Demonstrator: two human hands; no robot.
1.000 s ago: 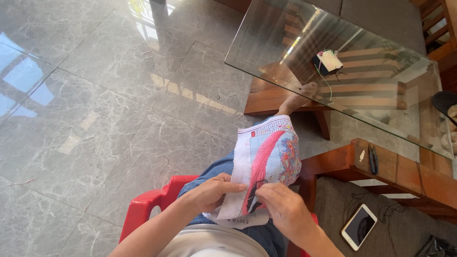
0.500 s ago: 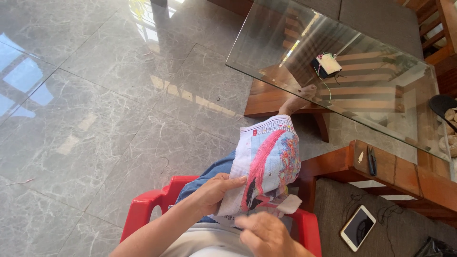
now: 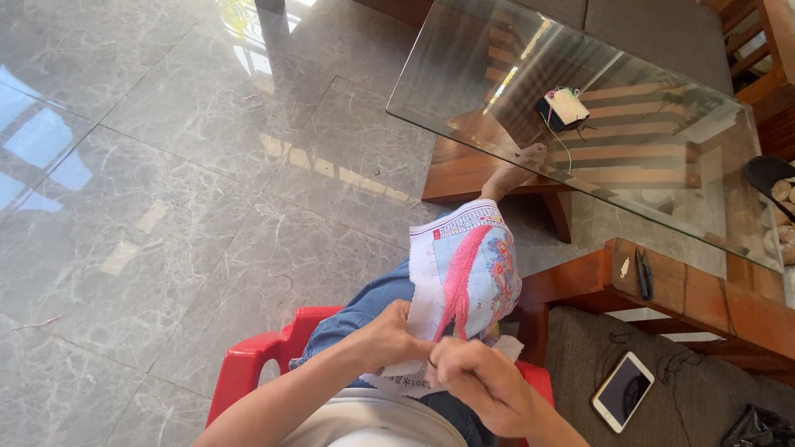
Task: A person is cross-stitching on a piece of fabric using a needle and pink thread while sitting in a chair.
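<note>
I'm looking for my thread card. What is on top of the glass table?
On the glass table lies a small card wound with thread, partly over a dark object whose kind cannot be told. A dark bowl sits at the far right edge.

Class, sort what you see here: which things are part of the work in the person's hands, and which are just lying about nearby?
In hand:
- embroidery cloth, draped over the knee
- pink threads hanging across it
- left hand and right hand, both at the cloth's lower edge

Lying about:
- phone on the grey cushion
- small dark tool on the wooden armrest
- thread card on the glass table
</note>
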